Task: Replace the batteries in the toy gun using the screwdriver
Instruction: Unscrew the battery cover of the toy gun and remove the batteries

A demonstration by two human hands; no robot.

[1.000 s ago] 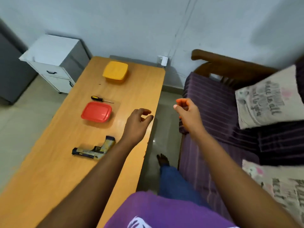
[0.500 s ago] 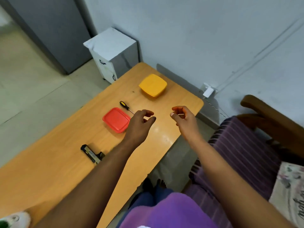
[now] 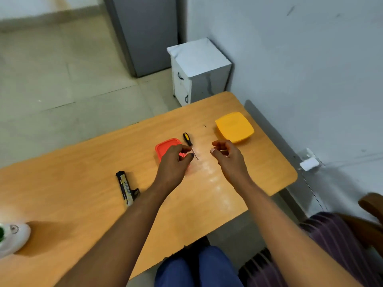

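Observation:
The toy gun [image 3: 126,189], black with a pale yellowish body, lies on the wooden table [image 3: 62,193] left of my left forearm. A small screwdriver [image 3: 189,143] with a black and yellow handle lies beyond my hands, its tip pointing toward me. My left hand [image 3: 173,162] hovers over the red container [image 3: 165,146], fingers loosely curled, holding nothing. My right hand [image 3: 228,158] hovers to the right of the screwdriver, fingers curled and apart, also empty. Neither hand touches the gun or the screwdriver.
A yellow lidded container [image 3: 234,126] sits at the table's far right corner. A white object [image 3: 12,237] stands at the table's left edge. A white cabinet [image 3: 199,69] stands beyond the table by the wall. A striped purple sofa [image 3: 339,241] is at my right.
The view has swung left, off the sofa and over the table. Both hands have moved over the table toward the red container and the screwdriver. The objects on the table stay put.

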